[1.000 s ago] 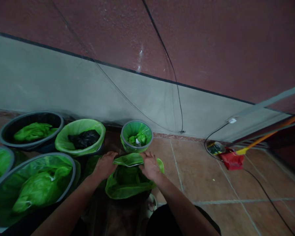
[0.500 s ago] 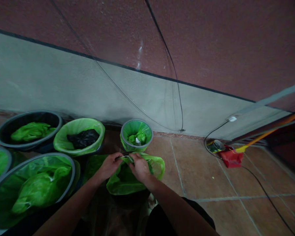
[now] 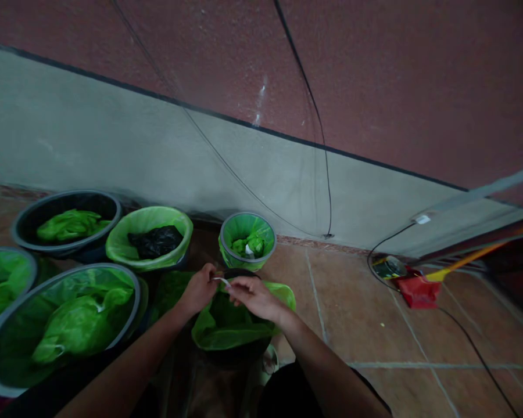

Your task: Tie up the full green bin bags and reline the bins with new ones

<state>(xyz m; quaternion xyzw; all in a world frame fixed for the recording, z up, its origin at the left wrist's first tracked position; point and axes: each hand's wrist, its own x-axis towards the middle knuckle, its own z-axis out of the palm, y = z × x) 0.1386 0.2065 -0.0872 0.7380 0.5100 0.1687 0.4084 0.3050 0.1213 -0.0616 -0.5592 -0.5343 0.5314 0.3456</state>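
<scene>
Between my legs stands a dark bin with a green bag (image 3: 226, 341) hung inside it, its edge folded out over the front and right. The bin's dark rim (image 3: 239, 271) now shows bare at the back. My left hand (image 3: 199, 290) is closed at the back left of the rim, pinching one end of a thin white string (image 3: 221, 280). My right hand (image 3: 253, 297) is closed over the bin's opening, fingertips together on the string's other end. The string stretches short and slightly curved between both hands. What else the left fingers hold is hidden.
A small green-lined bin (image 3: 247, 262) stands behind by the wall. To the left are a bin with a black bag (image 3: 157, 241), a dark tub (image 3: 67, 247) and a large grey-rimmed tub (image 3: 65, 386). A red dustpan (image 3: 419, 291) and a cable (image 3: 470, 342) lie right.
My right hand has drawn up and back from the bag's edge, and the bag has slipped off the rear rim. More white string shows between my hands. The view has shifted slightly.
</scene>
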